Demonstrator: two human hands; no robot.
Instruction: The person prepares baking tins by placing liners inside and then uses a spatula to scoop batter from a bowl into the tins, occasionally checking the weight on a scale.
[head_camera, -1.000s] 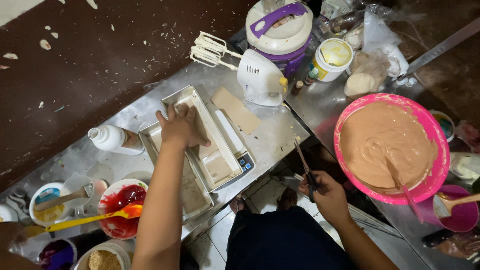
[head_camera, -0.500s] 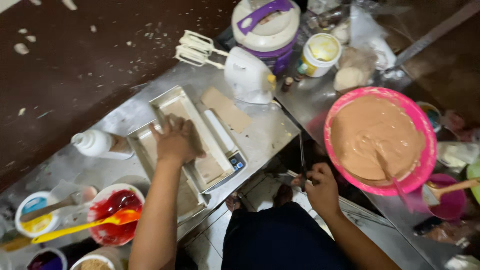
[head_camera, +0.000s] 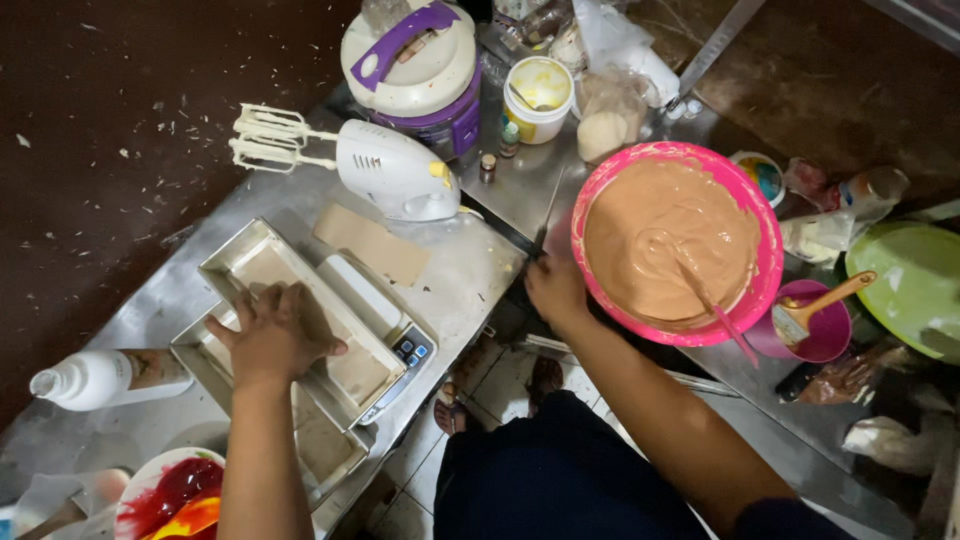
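Note:
My left hand (head_camera: 275, 335) lies flat inside a rectangular metal loaf pan (head_camera: 245, 260) lined with brown paper, fingers spread on the lining. The pan sits on a white kitchen scale (head_camera: 405, 352). My right hand (head_camera: 555, 290) rests at the table edge, just left of a large pink bowl (head_camera: 680, 150) of light brown batter. Its fingers close on the end of a thin dark tool (head_camera: 548, 215) that points away across the steel table. A pink spatula (head_camera: 718, 315) stands in the batter.
A second lined pan (head_camera: 325, 455) lies under my left forearm. A white hand mixer (head_camera: 385, 180) and a paper strip (head_camera: 372, 243) lie behind the pans. A white squeeze bottle (head_camera: 90, 380), a purple-lidded cooker (head_camera: 415, 60), a yellow tub (head_camera: 540, 95), a small pink bowl with a brush (head_camera: 812, 325) and a green plate (head_camera: 910, 285) crowd the table.
My right hand has risen from below the table edge to the edge beside the pink bowl, still with the thin tool. My left hand stays in the pan.

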